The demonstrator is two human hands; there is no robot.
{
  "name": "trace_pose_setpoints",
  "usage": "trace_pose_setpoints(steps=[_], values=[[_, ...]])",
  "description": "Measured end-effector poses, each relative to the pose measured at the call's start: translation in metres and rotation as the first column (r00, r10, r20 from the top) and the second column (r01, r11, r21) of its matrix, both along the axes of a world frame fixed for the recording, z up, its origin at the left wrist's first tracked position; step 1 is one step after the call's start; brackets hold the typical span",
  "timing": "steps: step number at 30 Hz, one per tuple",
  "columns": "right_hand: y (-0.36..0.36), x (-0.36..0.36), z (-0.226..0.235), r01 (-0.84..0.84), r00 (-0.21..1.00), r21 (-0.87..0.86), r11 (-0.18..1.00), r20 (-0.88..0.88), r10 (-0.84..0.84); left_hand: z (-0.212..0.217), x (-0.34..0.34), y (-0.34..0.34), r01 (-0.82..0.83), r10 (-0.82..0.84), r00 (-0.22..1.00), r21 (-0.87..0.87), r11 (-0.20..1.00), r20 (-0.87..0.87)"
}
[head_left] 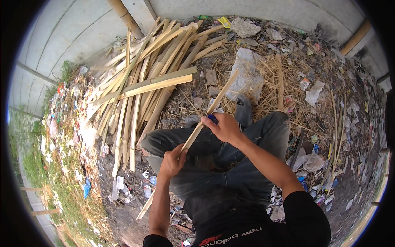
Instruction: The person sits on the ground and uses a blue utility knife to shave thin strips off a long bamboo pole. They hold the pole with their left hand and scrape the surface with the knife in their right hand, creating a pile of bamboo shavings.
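A long, pale bamboo strip [191, 138] slants across my lap, its far end rising past my right hand and its near end showing beyond my left forearm. My left hand [173, 162] is closed around the strip's lower part. Farther up, my right hand [225, 127] is closed on a small blue tool [212, 118], held against the strip with the thumb touching the wood. Fingers cover most of that tool, so its kind and any blade cannot be made out. My legs in dark jeans [197, 181] are folded beneath the work.
A large heap of split bamboo strips [142, 84] lies front left. A crumpled whitish plastic sheet [245, 74] and dry straw [269, 76] lie ahead. Litter covers the ground, with thin sticks [338, 131] at right. Grey wall panels [288, 14] with bamboo posts [125, 16] stand behind.
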State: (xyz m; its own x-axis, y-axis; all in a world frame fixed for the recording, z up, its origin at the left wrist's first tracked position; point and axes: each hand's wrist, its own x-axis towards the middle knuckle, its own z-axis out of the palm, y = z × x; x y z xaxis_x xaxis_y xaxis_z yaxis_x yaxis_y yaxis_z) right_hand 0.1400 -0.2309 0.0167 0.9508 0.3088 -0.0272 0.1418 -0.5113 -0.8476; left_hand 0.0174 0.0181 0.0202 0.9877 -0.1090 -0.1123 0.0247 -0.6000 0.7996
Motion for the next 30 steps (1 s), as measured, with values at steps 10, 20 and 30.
trace_pose_setpoints(steps=[10, 20, 30], values=[[-0.013, 0.015, -0.014, -0.072, 0.586, 0.609, 0.790, -0.615, 0.527, -0.001, 0.002, -0.001, 0.010, -0.010, 1.000, 0.010, 1.000, 0.004], [-0.018, 0.018, -0.006, 0.160, 0.973, 0.060, 0.985, 0.157, -0.167, -0.015, -0.004, -0.002, -0.045, 0.041, 0.998, 0.065, 0.997, 0.050], [0.007, -0.014, 0.002, 0.063, 0.997, -0.266, 0.962, 0.061, -0.049, -0.012, -0.005, -0.010, -0.092, 0.068, 0.989, 0.189, 0.978, 0.130]])
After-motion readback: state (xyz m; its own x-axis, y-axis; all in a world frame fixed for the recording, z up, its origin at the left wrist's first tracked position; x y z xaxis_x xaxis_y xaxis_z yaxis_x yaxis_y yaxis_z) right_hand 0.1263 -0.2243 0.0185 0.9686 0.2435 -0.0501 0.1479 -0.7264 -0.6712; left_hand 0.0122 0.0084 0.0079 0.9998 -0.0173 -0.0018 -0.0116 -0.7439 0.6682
